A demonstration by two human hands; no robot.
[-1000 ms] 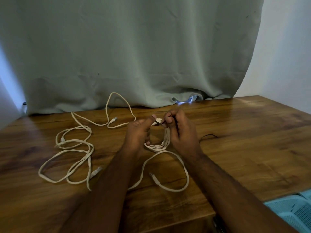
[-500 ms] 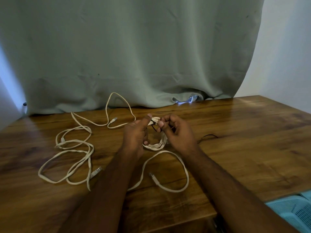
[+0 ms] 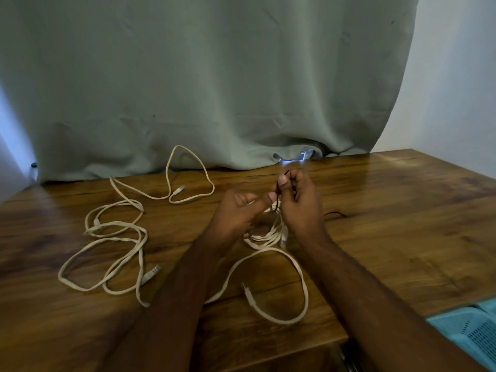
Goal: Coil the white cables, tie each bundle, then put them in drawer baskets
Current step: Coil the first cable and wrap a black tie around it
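Note:
A coiled white cable bundle (image 3: pixel 271 233) hangs between my hands just above the wooden table (image 3: pixel 402 224). My left hand (image 3: pixel 239 213) grips its top with thumb and fingers. My right hand (image 3: pixel 300 200) pinches a thin dark tie (image 3: pixel 277 193) that runs down to the bundle's top. One loose end of this cable loops toward me on the table, ending in a plug (image 3: pixel 245 288). A second white cable (image 3: pixel 112 237) lies uncoiled in loose loops at the left. Blue drawer baskets (image 3: pixel 469 331) show at the lower right corner.
A grey-green curtain (image 3: pixel 214 89) hangs behind the table's far edge. Another thin dark tie (image 3: pixel 335 214) lies on the table right of my right hand. The table's near edge runs below my forearms.
My right hand has risen and pulled the dark tie upward from the bundle. My left hand has shifted slightly, still holding the coil's top.

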